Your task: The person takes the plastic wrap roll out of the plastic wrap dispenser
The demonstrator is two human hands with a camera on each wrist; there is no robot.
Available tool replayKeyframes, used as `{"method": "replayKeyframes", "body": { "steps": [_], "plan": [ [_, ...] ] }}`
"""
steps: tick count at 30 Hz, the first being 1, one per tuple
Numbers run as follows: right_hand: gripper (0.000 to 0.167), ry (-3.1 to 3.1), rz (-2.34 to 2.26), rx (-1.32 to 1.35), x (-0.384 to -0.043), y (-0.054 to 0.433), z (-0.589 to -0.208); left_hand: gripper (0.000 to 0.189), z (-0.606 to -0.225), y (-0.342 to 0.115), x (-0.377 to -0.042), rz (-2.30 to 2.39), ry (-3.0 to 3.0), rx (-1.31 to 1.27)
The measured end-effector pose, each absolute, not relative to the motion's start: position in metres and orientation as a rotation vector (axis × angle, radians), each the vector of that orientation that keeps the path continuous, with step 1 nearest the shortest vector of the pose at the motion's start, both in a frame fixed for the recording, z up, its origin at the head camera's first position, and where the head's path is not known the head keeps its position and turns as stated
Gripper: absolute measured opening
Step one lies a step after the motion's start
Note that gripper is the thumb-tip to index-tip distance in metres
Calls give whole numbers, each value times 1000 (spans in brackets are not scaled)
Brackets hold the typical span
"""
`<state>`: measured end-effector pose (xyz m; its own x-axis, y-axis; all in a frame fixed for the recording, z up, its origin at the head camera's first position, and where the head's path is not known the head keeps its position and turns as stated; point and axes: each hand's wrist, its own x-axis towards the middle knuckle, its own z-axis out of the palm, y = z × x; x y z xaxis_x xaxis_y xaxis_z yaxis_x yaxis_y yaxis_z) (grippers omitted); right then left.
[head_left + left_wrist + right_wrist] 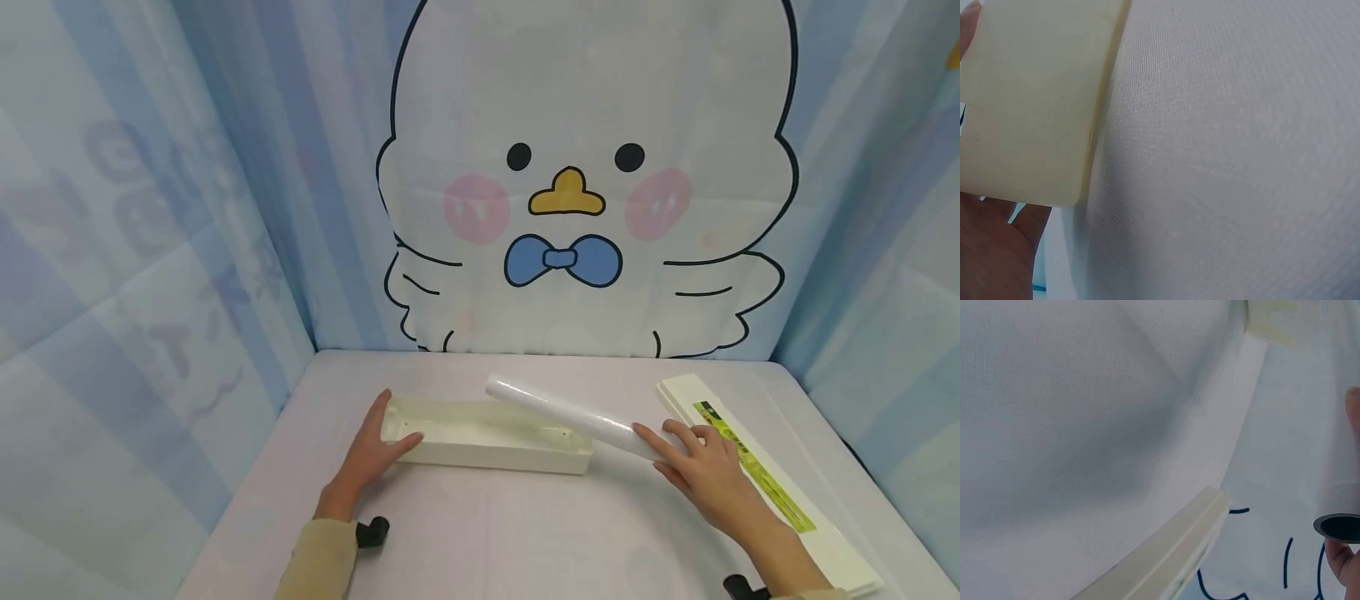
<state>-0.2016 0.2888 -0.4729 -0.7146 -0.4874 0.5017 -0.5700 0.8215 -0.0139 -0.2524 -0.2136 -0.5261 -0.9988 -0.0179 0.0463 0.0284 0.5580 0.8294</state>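
A long cream open-topped box (pixel 487 457) lies across the table. At its left end my left hand (pixel 371 450) grips it, with the thumb over the near wall and fingers at the far side. The left wrist view shows the box's end (pixel 1035 94) close up, standing on the cloth. My right hand (pixel 708 479) holds the right end of a glossy white roll of cling film (pixel 570 410). The roll slants, its far left end raised above the box's rear edge. A dark hollow core shows at the roll's near end (pixel 1339 515).
To the right of the right hand lies a long cream lid-like piece (pixel 684 392) with a green-yellow label (pixel 757 471). White cloth covers the table (pixel 517 542). Printed curtains (pixel 337 167) enclose the back and both sides.
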Motion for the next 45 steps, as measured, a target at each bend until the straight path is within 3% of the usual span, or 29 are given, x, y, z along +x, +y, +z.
{"method": "replayKeyframes", "body": {
  "steps": [2, 6, 12, 17, 26, 32, 45],
  "plan": [
    [48, -2547, 217, 746, -200, 292, -473, 105, -526, -214, -253, -1452, -2730, -9],
    [74, -2574, 204, 688, -198, 297, -475, 105, -525, -214, -253, -1449, -2733, -8],
    [68, -2555, 217, 630, -193, 302, -481, 105, -527, -215, -254, -1431, -2742, -7],
    [85, -2604, 227, 543, -189, 304, -484, 105, -527, -214, -254, -1432, -2744, -5],
    [73, -2551, 250, 498, -182, 309, -494, 106, -526, -215, -255, -1442, -2742, -11],
    [86, -2678, 277, 337, -175, 304, -504, 106, -526, -215, -255, -1442, -2744, -22],
    [79, -2771, 306, 148, -167, 303, -518, 105, -527, -215, -254, -1429, -2738, -21]
  ]
}}
